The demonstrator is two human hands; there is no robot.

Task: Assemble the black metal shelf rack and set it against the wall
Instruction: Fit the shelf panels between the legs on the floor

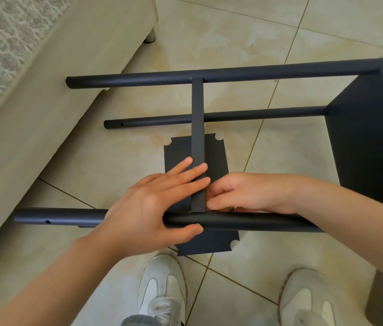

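On the floor (232, 31), the rack (369, 137) lies sideways, poles (138, 78) pointing left.

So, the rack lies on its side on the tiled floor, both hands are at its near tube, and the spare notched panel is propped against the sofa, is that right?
Not quite: the head view shows the spare notched panel lying flat on the tiled floor under the rack, clear of the sofa. The rest holds: left hand and right hand are at the near tube.

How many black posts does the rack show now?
3: far post at the top, middle post below it in frame, near post lowest. A fourth may be hidden.
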